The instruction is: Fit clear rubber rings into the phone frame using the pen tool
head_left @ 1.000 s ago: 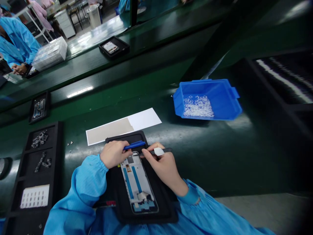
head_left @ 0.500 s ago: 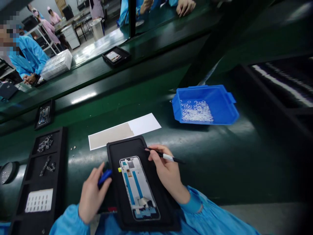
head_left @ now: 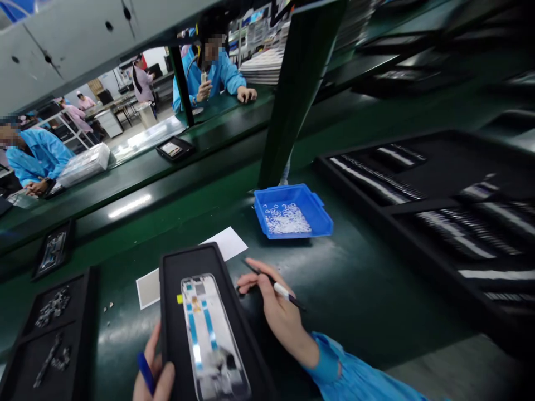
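A black tray [head_left: 168, 312] carries an opened phone frame [head_left: 223, 328], silvery with blue strips and a yellow tab at its left edge. My left hand [head_left: 161, 381] is closed at the tray's left side, thumb and fingers against it. A dark blue stick-like piece [head_left: 146, 372] is also tucked between those fingers. To the right of the tray, my right hand [head_left: 278, 312] pinches a thin black tool with a white band [head_left: 281, 289]; its exact kind is unclear. The tray covers the middle of a paper strip, whose white end [head_left: 228, 242] shows beyond it.
A blue bin [head_left: 321, 225] of small white rings stands ahead, by a green post [head_left: 292, 94]. Large black trays [head_left: 376, 217] of parts lie right. A compartment tray [head_left: 86, 334] and a small tray [head_left: 53, 250] lie left. Co-workers [head_left: 213, 78] sit across the bench.
The view has swung up and right, bringing the right-hand trays into sight. My left hand has closed on the black tray, which has shifted forward over the paper strip. My right hand keeps its tool.
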Motion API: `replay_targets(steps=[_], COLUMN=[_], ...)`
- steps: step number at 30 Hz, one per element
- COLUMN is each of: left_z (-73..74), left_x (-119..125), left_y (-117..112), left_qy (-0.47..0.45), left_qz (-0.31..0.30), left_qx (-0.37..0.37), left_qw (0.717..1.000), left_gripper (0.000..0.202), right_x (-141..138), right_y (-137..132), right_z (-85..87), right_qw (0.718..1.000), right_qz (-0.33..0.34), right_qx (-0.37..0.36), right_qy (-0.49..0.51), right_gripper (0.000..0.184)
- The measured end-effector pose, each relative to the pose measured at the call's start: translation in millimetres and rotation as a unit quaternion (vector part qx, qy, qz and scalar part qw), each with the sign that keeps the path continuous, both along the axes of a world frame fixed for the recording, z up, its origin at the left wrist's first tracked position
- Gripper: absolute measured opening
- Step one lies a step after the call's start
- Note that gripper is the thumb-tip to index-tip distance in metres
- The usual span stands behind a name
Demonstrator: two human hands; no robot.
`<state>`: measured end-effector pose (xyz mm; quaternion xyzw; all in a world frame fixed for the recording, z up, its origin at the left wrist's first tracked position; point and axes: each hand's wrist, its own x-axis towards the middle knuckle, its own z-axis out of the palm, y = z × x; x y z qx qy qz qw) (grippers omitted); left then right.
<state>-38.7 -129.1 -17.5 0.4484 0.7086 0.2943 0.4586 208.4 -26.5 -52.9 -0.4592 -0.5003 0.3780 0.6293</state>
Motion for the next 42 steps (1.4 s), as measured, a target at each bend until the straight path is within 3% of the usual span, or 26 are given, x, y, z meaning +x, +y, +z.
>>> replay_targets(steps=[2,5,8,10,13,17,22,26,31,36,42], left_z=[18.2,34.9,37.3,36.1,36.9,40.1,29.9,13.7,0.2,-7.3,-13.9], left_x=[-4.0,-8.0,-18.5,-29.1,-40.1,-24.7,49.0,128.7,197.1,212.8,216.0], left_y=[33.3,97.1,159.6,190.3,214.8,224.2,246.4,275.9,304.9,327.5,335.4], left_qy=[-0.01,-0.059,-0.122,-0.13,-0.114,-0.06,0.031,0.114,0.233,0.307,0.34], left_qz=[0.056,0.123,0.24,0.264,0.262,0.184,-0.034,-0.2,-0.314,-0.358,-0.361], left_qx=[-0.007,0.051,0.091,0.114,0.138,0.148,0.142,0.158,0.211,0.226,0.219], left_qw=[0.998,0.989,0.959,0.949,0.948,0.97,0.989,0.96,0.896,0.852,0.84], left_gripper=[0.084,0.073,0.049,0.041,0.036,0.036,0.023,0.019,0.018,0.019,0.018], right_x=[18.3,49.6,76.6,89.4,100.0,102.1,100.4,101.6,103.4,104.0,104.0], right_y=[14.2,34.9,51.2,60.0,72.2,86.0,90.9,88.1,86.8,87.1,87.7], right_z=[3.9,4.3,-2.6,-8.9,-17.7,-25.6,-28.6,-25.7,-20.9,-19.2,-21.0], right_qw=[0.999,0.984,0.945,0.916,0.878,0.851,0.854,0.851,0.856,0.867,0.874], right_qz=[-0.017,-0.083,-0.158,-0.183,-0.185,-0.184,-0.174,-0.196,-0.213,-0.207,-0.208], right_qx=[0.027,0.089,0.15,0.179,0.211,0.237,0.227,0.215,0.209,0.194,0.179], right_qy=[-0.029,-0.132,-0.244,-0.31,-0.387,-0.431,-0.435,-0.438,-0.423,-0.409,-0.401], right_gripper=[0.03,0.029,0.025,0.023,0.023,0.024,0.019,0.018,0.015,0.015,0.014])
